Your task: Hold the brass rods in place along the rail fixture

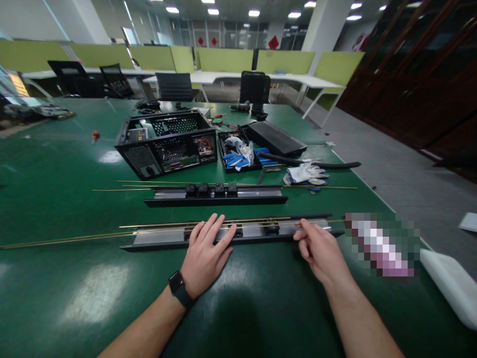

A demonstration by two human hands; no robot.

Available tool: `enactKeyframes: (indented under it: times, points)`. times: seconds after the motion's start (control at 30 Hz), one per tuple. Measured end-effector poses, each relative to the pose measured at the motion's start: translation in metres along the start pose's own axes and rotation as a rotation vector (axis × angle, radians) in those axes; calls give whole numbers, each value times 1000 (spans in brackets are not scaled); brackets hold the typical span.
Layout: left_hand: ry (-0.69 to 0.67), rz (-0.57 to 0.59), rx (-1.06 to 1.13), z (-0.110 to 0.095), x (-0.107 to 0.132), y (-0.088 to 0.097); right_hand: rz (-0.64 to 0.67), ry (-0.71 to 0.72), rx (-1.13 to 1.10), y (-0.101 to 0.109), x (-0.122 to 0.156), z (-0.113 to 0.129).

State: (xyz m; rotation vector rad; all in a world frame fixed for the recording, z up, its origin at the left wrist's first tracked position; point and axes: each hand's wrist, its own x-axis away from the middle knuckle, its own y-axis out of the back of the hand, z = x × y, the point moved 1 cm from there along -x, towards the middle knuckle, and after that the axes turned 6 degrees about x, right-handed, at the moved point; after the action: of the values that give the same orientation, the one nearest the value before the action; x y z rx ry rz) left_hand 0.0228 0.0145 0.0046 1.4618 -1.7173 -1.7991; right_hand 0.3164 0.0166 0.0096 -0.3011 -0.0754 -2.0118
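A long grey metal rail point(160, 238) with small black blocks lies across the green table in front of me. Thin brass rods point(74, 238) run along it and stick out to the left. My left hand point(206, 256) lies flat with fingers stretched onto the rail near a black block point(238, 230). My right hand point(318, 248) is at the rail's right part, fingers curled in a pinch on a brass rod point(261, 220). A second, similar rail point(216, 196) with several black blocks and more rods lies just beyond.
An open black computer case point(164, 141) stands behind the rails. A black tray point(238, 151) with blue-white gloves, a black flat box point(276, 136), a black hose point(316, 163) and a white glove point(305, 174) lie at the right. A white object point(450, 283) rests at the table's right edge.
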Motion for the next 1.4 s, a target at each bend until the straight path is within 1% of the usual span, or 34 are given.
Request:
enactKeyframes:
  times: [0.07, 0.23, 0.3, 0.37, 0.5, 0.57, 0.63, 0.73, 0.8, 0.87, 0.9, 1.03, 1.1, 1.13, 1.27, 1.3, 1.4]
  points:
    - [-1, -1, 0, 0, 0, 0, -15, 22, -11, 3, -1, 0]
    - [1, -2, 0, 1, 1, 1, -266, 81, -84, 20, -13, 4]
    - [0, -8, 5, 1, 0, 1, -308, 71, -93, 22, -14, 5]
    - [-3, -14, 9, 1, 0, 0, -287, 53, -83, 18, -13, 5]
    - [-2, -4, 6, -1, -1, 0, -105, 26, -17, 9, -8, 1]
    - [-3, 2, 1, 0, 0, 1, -54, 35, -9, 9, -8, -1]
    - [-6, -2, -1, 1, 1, 1, -97, 53, -33, 13, -9, -1]
    - [-5, -12, 3, 3, 2, 1, -237, 55, -81, 20, -13, 1]
    - [-6, -16, 6, 3, 3, 1, -295, 42, -89, 22, -13, 3]
    - [-11, -21, 9, 3, 2, 1, -299, 29, -72, 20, -12, 5]
    - [-13, -23, 9, 2, 2, 1, -279, 22, -57, 17, -10, 6]
    - [-11, -11, 3, 1, 1, 1, -110, 0, -6, 9, -5, 6]
    - [-11, -8, 1, 2, 1, 1, -78, 8, -2, 9, -5, 5]
    - [-10, -9, 0, 2, 1, 1, -96, 18, -9, 10, -6, 5]
    - [-6, -11, -2, 4, 3, 0, -273, 46, -78, 22, -14, 4]
    - [-5, -9, -1, 5, 3, 0, -299, 41, -88, 24, -15, 4]
    - [-8, -8, 4, 4, 3, 0, -305, 27, -75, 25, -16, 5]
